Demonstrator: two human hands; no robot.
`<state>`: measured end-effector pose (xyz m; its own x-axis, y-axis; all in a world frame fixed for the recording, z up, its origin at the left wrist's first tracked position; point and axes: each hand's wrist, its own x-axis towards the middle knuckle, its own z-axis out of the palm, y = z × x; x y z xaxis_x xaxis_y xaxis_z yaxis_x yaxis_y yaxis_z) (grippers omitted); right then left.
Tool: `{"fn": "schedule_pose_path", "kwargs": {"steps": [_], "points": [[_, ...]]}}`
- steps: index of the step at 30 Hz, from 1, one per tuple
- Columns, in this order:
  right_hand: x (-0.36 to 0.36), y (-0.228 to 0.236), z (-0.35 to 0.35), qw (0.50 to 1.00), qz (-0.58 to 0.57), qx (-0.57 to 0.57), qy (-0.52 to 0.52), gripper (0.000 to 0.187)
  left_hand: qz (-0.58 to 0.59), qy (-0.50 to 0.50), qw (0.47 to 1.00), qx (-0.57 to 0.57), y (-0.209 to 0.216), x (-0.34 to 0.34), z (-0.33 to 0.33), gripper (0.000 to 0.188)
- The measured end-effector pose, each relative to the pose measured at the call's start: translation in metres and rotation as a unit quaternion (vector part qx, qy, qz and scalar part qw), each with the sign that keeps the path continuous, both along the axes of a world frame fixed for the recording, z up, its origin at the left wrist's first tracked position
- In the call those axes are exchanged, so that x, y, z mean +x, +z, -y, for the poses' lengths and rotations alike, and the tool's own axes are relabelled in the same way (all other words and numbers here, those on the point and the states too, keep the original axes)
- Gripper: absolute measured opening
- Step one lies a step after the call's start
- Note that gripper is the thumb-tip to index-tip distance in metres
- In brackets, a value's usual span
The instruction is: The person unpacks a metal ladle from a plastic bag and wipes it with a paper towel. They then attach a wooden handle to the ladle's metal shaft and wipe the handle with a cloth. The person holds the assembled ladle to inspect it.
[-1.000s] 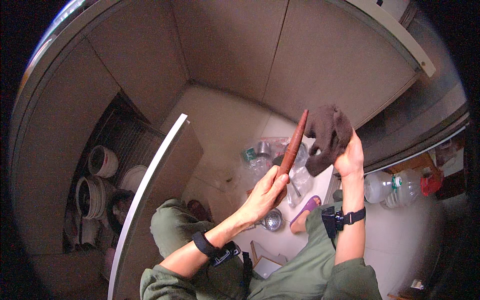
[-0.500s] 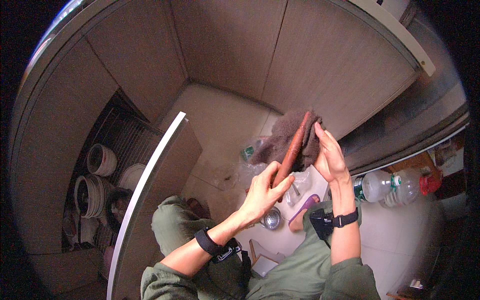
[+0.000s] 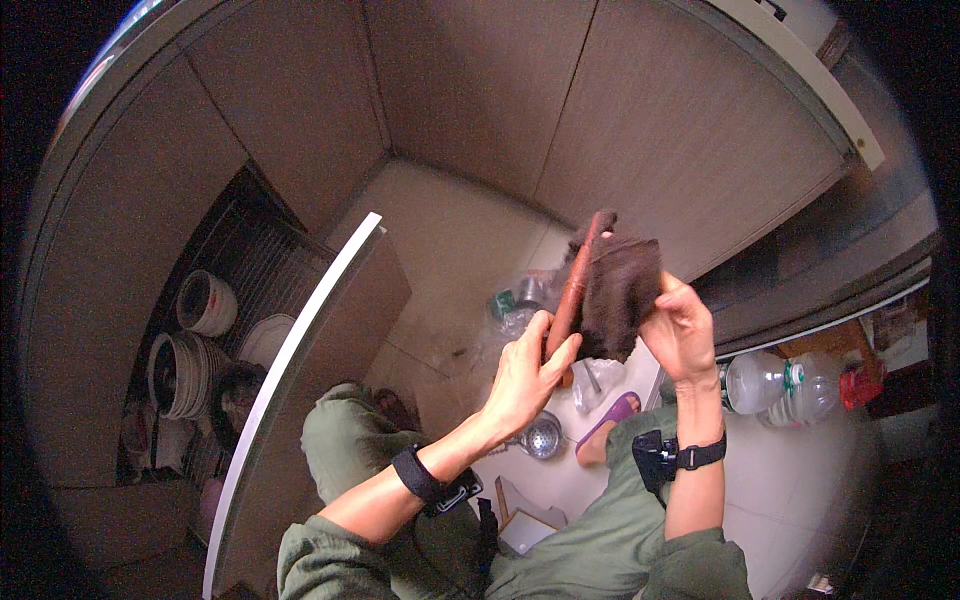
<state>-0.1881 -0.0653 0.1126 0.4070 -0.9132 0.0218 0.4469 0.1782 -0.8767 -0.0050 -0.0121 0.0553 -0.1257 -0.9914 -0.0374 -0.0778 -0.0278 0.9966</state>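
My left hand (image 3: 525, 372) is closed round the lower end of a reddish-brown tapered wooden rolling pin (image 3: 576, 285), which slants up and away. Behind and to the right of it hangs a dark brown cloth (image 3: 622, 290), part of it wrapped over the pin's far tip. Fingers and thumb of my right hand (image 3: 683, 325) pinch the cloth's right edge. Below the hands, a metal strainer (image 3: 541, 436) and a crumpled clear plastic bag (image 3: 592, 385) lie on the floor.
An open drawer (image 3: 330, 300) on the left holds a wire rack with stacked bowls (image 3: 185, 375). Cabinet panels (image 3: 470, 100) close off the far side. Large clear plastic bottles (image 3: 755, 382) stand at right. A purple slipper (image 3: 622, 405) is on my foot.
My right hand has moved right and down and now pinches the cloth's edge, spreading it out. The cloth now wraps over the rolling pin's far tip. My left hand keeps its hold.
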Motion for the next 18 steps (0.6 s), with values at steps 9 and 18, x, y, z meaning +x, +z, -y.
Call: {"fn": "schedule_pose_path", "kwargs": {"steps": [9,18], "points": [[0.031,-0.012,0.000,0.984,-0.083,-0.049,-0.147,0.034,0.021,-0.031,0.999,-0.020,-0.003,-0.007,-0.003,0.026],[0.019,-0.042,0.015,0.957,-0.118,0.005,-0.263,0.031,0.047,-0.097,0.989,-0.101,-0.007,-0.014,-0.009,0.028]]}}
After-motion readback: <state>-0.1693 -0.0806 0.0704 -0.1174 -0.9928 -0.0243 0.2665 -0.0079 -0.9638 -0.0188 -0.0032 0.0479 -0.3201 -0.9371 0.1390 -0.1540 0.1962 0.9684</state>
